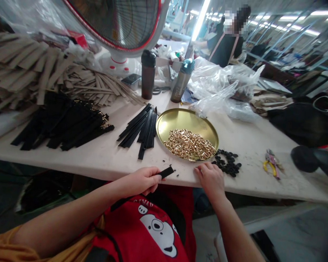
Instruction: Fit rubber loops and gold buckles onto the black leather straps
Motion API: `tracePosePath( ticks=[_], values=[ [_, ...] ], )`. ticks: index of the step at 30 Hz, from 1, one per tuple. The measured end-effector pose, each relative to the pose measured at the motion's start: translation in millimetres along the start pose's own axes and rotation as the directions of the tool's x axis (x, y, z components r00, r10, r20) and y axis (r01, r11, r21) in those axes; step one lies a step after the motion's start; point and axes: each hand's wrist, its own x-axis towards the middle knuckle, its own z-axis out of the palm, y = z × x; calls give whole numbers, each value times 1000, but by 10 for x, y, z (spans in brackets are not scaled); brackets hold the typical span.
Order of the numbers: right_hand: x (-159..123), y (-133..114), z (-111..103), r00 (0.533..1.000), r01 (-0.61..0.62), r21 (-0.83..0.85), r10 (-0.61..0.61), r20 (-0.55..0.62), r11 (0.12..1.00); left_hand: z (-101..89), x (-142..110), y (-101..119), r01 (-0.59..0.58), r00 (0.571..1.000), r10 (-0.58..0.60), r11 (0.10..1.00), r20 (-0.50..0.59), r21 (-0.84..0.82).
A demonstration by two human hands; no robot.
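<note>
My left hand is closed on a black strip, pinched between thumb and fingers at the table's front edge. The strip's short end points to the right, over the tabletop. To the right, my right hand rests on the table edge, its fingers curled together and pointing down. Whatever its fingertips hold, if anything, is hidden. Just beyond it lies a loose cluster of small black round pieces. A round gold tray behind both hands carries a heap of small gold metal buckles.
More black strips lie left of the tray, with a bigger pile of black straps beyond. Two bottles, a fan and clear plastic bags stand behind. Pliers lie at right. A person is in the background.
</note>
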Motion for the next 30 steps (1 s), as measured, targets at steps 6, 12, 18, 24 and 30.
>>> tracePosePath(
  ticks=[6, 12, 18, 24, 30],
  values=[
    [-104, 432, 152, 964, -179, 262, 223, -148, 948, -38, -39, -116, -8, 999, 8, 1000, -41, -15],
    [-52, 1366, 272, 834, -497, 230, 534, -141, 837, -33, 15, -145, 6, 999, -8, 999, -45, -34],
    [198, 1857, 334, 819, -560, 156, 572, -40, 814, -24, 108, -103, 30, 998, -32, 999, -52, -40],
    [532, 2030, 446, 895, -442, 160, 424, 137, 882, -1, 192, -49, 70, 995, -72, 997, -62, -25],
    [750, 1980, 423, 875, -470, 188, 427, 226, 862, 18, 251, 1, 58, 998, -58, 998, -8, -10]
  ],
)
